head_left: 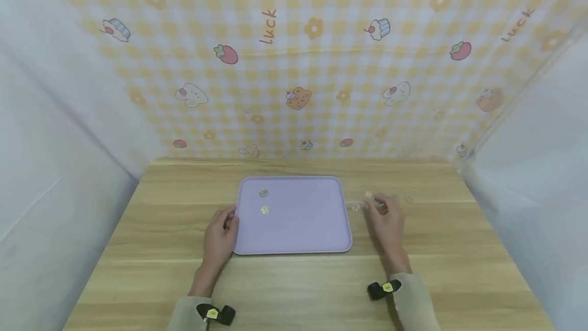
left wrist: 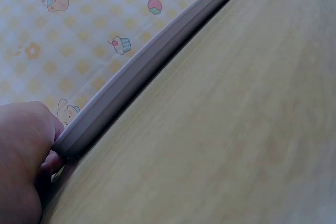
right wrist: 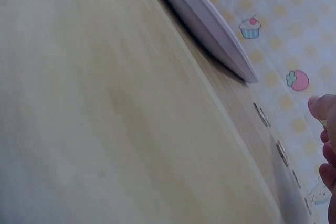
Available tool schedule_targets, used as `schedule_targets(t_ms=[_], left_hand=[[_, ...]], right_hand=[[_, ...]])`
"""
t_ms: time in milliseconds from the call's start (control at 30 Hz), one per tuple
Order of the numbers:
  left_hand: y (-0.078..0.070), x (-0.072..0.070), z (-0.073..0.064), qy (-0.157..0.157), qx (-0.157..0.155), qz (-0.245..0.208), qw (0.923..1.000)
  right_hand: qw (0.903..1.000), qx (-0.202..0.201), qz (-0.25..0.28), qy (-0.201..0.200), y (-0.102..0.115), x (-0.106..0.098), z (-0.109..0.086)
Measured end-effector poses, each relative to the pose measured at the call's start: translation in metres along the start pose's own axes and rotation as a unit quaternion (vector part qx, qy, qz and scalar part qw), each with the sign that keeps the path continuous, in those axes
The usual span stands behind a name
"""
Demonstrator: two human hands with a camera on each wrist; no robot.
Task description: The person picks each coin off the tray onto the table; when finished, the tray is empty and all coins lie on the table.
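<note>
A lilac rectangular tray lies on the table, with a silvery coin and a golden coin in its left part. My left hand grips the tray's left edge; in the left wrist view its fingers close around the rim. To the right of the tray, my right hand is bent over several coins, its thumb and fingertips pinching a golden coin. A clear-looking coin lies by the tray's right edge. The right wrist view shows several thin coins near the fingers, edge-on.
The wooden table reaches back to a yellow checked cloth with printed cartoons. White curtains hang at both sides. Each wrist wears a small black camera at the sleeve.
</note>
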State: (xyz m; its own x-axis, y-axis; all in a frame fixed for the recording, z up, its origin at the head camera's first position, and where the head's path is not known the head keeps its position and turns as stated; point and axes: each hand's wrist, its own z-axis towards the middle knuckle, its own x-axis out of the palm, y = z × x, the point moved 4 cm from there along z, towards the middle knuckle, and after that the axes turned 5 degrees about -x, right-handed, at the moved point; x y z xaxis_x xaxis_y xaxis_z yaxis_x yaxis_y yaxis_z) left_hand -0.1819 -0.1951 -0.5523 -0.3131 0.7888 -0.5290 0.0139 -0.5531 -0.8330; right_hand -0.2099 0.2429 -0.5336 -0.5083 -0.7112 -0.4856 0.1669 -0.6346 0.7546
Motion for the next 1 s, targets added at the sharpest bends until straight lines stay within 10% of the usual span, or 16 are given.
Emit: schedule_targets(t_ms=[400, 1000], left_hand=[[0.005, -0.007, 0.001, -0.007, -0.004, 0.014, 0.9999], [0.001, 0.002, 0.000, -0.002, 0.002, 0.009, 1.0000]], right_hand=[[0.9966, 0.069, -0.026, 0.038, -0.026, -0.007, -0.005], [0.9889, 0.056, -0.112, 0.079, -0.036, -0.014, -0.001]])
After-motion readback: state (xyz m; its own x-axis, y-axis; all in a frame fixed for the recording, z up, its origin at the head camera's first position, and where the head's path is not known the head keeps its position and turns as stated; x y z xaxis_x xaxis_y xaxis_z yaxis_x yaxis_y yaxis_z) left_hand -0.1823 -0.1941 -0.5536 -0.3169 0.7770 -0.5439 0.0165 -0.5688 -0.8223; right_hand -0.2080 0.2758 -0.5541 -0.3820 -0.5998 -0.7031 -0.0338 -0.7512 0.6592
